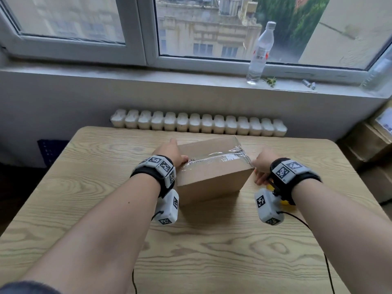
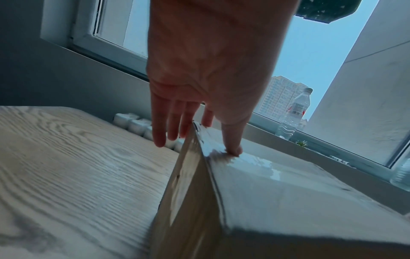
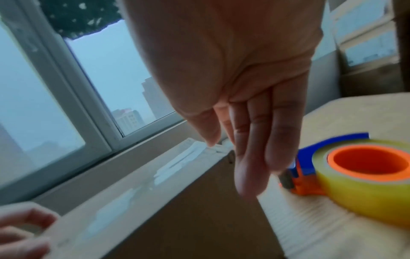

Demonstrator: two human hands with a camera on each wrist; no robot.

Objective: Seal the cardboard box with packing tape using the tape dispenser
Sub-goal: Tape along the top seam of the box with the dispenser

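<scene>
A brown cardboard box [image 1: 212, 175] sits mid-table with a wrinkled strip of clear tape [image 1: 218, 159] running along its top seam. My left hand [image 1: 171, 153] lies against the box's left end; in the left wrist view its thumb [image 2: 233, 149] presses the tape on top while straight fingers reach down the side. My right hand [image 1: 262, 168] rests flat against the box's right end with straight fingers [image 3: 248, 166], holding nothing. The tape dispenser [image 3: 366, 175], blue and orange with a yellow roll, lies on the table beside that hand, mostly hidden under my wrist in the head view.
The wooden table [image 1: 84, 187] extends around the box. A radiator [image 1: 197, 124] runs behind the table's far edge. A plastic water bottle [image 1: 259, 54] stands on the windowsill. Stacked cardboard boxes [image 1: 371, 145] sit off the table's right side. Black cables [image 1: 326, 262] trail from my wrists.
</scene>
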